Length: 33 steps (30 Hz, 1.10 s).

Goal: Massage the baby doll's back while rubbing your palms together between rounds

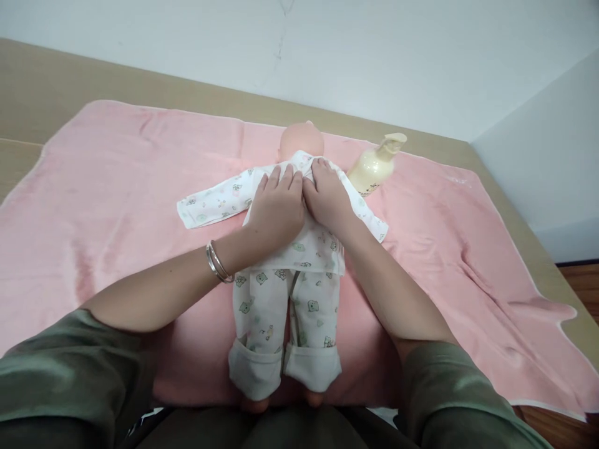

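Observation:
A baby doll lies stretched out on a pink blanket, head away from me and feet toward me. It wears a white printed long-sleeved top and matching trousers with turned-up cuffs. My left hand rests flat on the upper part of the top, fingers extended toward the collar. Beside it, my right hand lies on the top just below the neck, also with fingers laid out. The two hands meet near the middle of the torso and hide the cloth under them. Both sleeves spread outward.
A cream pump bottle is on the blanket right of the doll's head, near its sleeve. The blanket covers much of a wooden table, with folds at the right. A white wall stands behind the table.

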Motion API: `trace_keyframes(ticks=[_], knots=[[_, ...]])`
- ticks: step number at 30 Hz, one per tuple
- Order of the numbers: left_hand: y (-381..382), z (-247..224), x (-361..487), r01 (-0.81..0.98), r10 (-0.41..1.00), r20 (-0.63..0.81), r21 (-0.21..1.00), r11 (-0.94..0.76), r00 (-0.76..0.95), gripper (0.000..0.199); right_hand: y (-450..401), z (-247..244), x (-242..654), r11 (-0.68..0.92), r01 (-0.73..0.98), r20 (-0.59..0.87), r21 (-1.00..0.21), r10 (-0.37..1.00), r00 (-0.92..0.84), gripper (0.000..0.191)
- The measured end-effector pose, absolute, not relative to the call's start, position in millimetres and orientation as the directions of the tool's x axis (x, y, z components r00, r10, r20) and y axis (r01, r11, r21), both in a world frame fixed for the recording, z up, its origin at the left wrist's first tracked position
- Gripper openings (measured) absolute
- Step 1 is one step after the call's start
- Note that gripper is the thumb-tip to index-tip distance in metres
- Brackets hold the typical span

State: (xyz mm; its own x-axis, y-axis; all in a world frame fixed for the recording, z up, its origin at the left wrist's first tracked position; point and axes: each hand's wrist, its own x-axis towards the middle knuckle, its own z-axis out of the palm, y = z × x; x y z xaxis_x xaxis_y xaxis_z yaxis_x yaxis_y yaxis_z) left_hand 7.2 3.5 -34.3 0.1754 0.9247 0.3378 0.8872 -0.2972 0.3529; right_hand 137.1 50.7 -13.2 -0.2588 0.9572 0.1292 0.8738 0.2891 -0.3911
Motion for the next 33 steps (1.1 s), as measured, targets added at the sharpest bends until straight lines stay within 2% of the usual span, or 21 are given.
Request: trace_keyframes(ticks=[3,5,9,11,14,18,21,24,27,33], knots=[[20.5,-32.3,-1.1,0.852,0.948,0.26,0.438,-0.287,0.186,0.052,37.6,-10.7,133.0,0.283,0.907,0.086,-0.312,0.959,-0.269,0.062],[35.2,-31.1,-8.3,0.834,0.956,0.236,0.482,-0.269,0.172,0.05,21.3,-11.5,127.2,0.315,0.921,0.118,-0.227,0.948,-0.296,0.061],[52.1,-36.4,-16.5,0.821,0.953,0.273,0.51,-0.257,0.128,0.047,-5.8,-15.0,117.1,0.36,0.929,0.189,-0.088,0.921,-0.34,0.061],[51.8,-41.4,-16.2,0.83,0.943,0.314,0.493,-0.262,0.111,0.048,-6.4,-13.3,117.2,0.37,0.925,0.17,-0.092,0.921,-0.352,0.06],[42.1,-46.7,-11.1,0.855,0.925,0.356,0.431,-0.29,0.135,0.051,10.2,-8.1,124.4,0.391,0.903,0.124,-0.178,0.919,-0.373,0.059],[18.3,-45.8,0.6,0.883,0.921,0.345,0.355,-0.308,0.182,0.054,40.1,-8.5,137.0,0.31,0.9,0.09,-0.306,0.951,-0.297,0.064],[7.0,-40.8,6.0,0.883,0.917,0.34,0.337,-0.326,0.209,0.056,50.3,-12.8,141.1,0.282,0.9,0.084,-0.334,0.959,-0.269,0.068],[14.6,-36.2,2.3,0.858,0.914,0.323,0.367,-0.359,0.245,0.051,48.6,-13.6,139.9,0.27,0.908,0.058,-0.321,0.962,-0.265,0.069],[34.6,-37.4,-6.6,0.846,0.932,0.295,0.423,-0.325,0.21,0.05,38.5,-10.9,134.8,0.272,0.921,0.059,-0.279,0.962,-0.266,0.067],[51.2,-50.7,-12.6,0.853,0.942,0.319,0.456,-0.252,0.108,0.052,2.9,-11.3,119.2,0.337,0.932,0.19,-0.135,0.932,-0.309,0.061]])
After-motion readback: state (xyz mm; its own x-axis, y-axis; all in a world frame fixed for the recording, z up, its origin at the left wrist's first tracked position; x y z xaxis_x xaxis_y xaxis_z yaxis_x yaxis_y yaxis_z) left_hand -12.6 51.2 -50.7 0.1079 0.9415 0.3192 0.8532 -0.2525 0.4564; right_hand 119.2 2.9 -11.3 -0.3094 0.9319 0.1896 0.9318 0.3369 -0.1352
